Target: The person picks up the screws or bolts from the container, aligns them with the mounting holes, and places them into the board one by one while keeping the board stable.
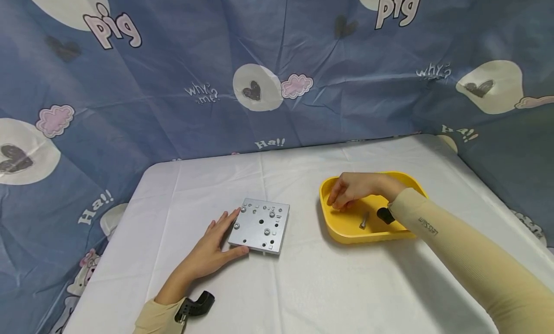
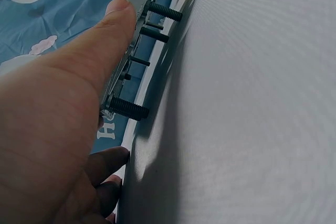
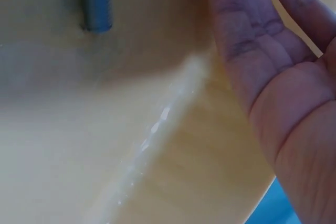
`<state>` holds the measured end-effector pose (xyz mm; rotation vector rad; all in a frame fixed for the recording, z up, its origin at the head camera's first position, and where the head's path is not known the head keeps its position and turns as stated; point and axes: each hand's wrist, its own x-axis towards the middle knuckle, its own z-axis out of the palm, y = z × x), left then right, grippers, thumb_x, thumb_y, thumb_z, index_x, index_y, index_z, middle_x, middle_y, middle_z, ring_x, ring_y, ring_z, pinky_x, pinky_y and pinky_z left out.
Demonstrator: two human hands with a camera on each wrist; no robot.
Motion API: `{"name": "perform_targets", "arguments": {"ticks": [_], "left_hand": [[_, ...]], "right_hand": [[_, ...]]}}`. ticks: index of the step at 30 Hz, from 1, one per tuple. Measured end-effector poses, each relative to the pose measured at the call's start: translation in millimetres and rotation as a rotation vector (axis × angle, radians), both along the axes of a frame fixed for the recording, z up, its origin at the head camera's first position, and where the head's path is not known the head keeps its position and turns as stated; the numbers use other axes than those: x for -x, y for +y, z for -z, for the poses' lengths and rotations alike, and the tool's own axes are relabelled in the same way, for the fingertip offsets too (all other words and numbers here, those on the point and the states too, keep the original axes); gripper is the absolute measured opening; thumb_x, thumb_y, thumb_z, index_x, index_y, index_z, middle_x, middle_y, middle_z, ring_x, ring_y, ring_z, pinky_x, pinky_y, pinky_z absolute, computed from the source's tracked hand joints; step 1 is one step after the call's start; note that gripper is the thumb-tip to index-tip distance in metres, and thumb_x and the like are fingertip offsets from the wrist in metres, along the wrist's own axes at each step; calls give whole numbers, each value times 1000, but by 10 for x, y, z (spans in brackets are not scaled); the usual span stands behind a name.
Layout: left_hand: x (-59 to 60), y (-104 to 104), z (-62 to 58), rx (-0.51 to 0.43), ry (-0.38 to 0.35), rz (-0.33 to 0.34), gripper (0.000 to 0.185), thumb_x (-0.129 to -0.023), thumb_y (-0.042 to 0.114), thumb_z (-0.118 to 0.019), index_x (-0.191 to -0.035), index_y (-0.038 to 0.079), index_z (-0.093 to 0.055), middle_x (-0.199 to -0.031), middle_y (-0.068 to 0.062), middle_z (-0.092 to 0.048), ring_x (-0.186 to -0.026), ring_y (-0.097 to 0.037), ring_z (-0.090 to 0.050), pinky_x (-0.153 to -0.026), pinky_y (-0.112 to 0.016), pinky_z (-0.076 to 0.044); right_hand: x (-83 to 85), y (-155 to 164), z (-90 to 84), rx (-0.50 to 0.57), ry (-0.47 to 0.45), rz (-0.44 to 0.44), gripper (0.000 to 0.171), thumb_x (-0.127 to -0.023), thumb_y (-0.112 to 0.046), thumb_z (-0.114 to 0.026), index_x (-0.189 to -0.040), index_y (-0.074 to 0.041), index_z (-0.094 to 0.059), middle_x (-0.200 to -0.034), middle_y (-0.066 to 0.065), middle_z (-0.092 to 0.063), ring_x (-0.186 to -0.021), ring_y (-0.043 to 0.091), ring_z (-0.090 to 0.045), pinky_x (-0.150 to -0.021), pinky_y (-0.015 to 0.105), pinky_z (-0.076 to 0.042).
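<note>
A silver metal plate (image 1: 255, 224) with holes and several socket-head screws lies on the white table, left of centre. My left hand (image 1: 211, 252) rests at its left corner, thumb on the near edge and fingers stretched along the left side. Threaded screw shanks (image 2: 128, 107) stick out beneath the plate in the left wrist view. Inside a yellow tray (image 1: 346, 238), my right hand (image 1: 356, 190) reaches down with bent fingers near the left wall. Its fingertips are partly hidden, so anything between them cannot be made out. A bolt (image 1: 364, 220) lies on the tray floor beside that hand.
White cloth covers the table (image 1: 311, 286). Behind and at the sides hangs a blue printed curtain (image 1: 173, 117). A black wrist device (image 1: 198, 306) sits at the left cuff, and another (image 1: 385, 215) at the right cuff, over the tray.
</note>
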<state>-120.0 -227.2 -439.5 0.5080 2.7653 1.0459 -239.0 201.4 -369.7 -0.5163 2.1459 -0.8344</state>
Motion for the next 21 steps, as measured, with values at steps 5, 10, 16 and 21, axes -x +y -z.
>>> {"name": "perform_targets", "arguments": {"ticks": [5, 10, 16, 21], "left_hand": [[-3, -13, 8, 2, -3, -2, 102, -90, 50, -84, -172, 27, -27, -177, -11, -32, -167, -42, -19, -137, -64, -5], [0, -14, 11, -3, -4, 1, 102, -90, 50, -84, -172, 27, -27, -177, -11, -32, -167, -42, -19, -137, -65, -5], [14, -10, 7, -3, 7, 7, 102, -90, 50, -84, -172, 26, -28, -177, -11, -32, -167, -42, -20, -137, -65, -6], [23, -13, 10, 2, 12, 10, 102, -91, 50, -84, -172, 26, -28, -177, -11, -32, -166, -43, -20, -137, -65, -6]], "right_hand": [[-33, -33, -18, -28, 18, -15, 26, -98, -12, -76, -119, 3, -78, -103, 5, -82, -84, 7, -68, -81, 23, -63], [-57, 7, -41, -51, 45, -28, 24, -98, -13, -76, -116, 3, -78, -101, 4, -81, -80, 6, -66, -79, 22, -61], [-63, 102, -77, -59, 106, -12, 20, -98, -9, -75, -113, 4, -79, -99, 8, -82, -79, 7, -68, -78, 25, -63], [-58, 140, -84, -54, 168, 58, 16, -97, -5, -76, -110, 5, -79, -92, 12, -82, -78, 16, -78, -78, 34, -69]]}}
